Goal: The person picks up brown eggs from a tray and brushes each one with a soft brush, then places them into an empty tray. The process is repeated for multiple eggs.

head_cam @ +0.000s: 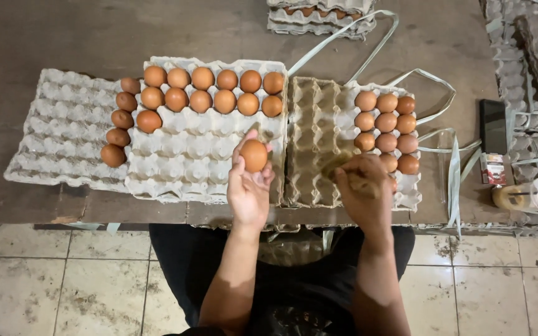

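**Egg held above paper trays on a dark counter**

Upper left of the frame: a dark brown counter [63,37] carries a grey pulp tray [57,137] with a single column of five brown eggs along its right edge. Below the counter's edge, pale stained floor tiles [45,280] fill the lower left and lower right.

Centre left: a second grey tray [188,162] overlaps the first; brown eggs fill its top rows, and its lower cups are bare. The left hand [248,190] rises over this tray's lower right corner. Its grip is closed around one brown egg [254,155], held at the fingertips above the tray. The egg is smooth, orange-brown and evenly coloured, with its long axis running up and down the frame.

Centre right: a browner tray [312,137] lies against a grey tray [409,193] holding eggs in three columns. The right hand [361,190] is curled over the join of these trays, back upward; whether its grip holds anything cannot be told.

Right: pale strapping bands [453,180], a dark phone [493,124] and stacked trays [530,50].
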